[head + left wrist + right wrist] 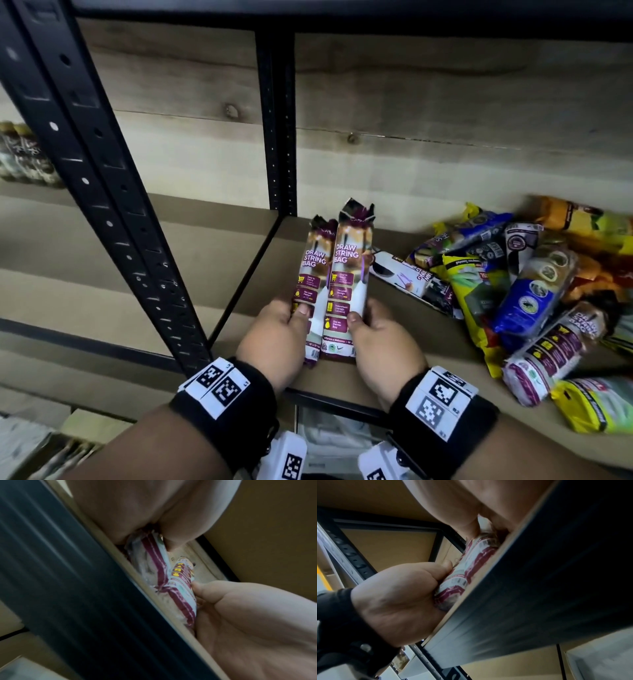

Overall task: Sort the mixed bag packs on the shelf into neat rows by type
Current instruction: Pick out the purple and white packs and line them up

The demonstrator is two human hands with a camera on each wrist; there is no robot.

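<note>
Two purple-and-white "Draw String Bag" packs lie side by side, lengthwise, near the left front corner of the shelf board (445,349). My left hand (291,318) grips the left pack (310,274) at its near end, thumb on top. My right hand (363,320) grips the right pack (347,267) the same way. From the left wrist view, the left hand (154,520) holds its pack (150,561), and the right hand (240,615) holds the other pack (181,595). The right wrist view shows both packs (471,561) pressed together above the shelf's front edge.
A jumbled pile of mixed packs (513,291) fills the shelf's right side: yellow, blue and orange ones, plus another draw string pack (555,349). A black perforated upright (102,192) stands at the left, a rear post (277,137) behind. Bottles (24,154) sit on the neighbouring shelf.
</note>
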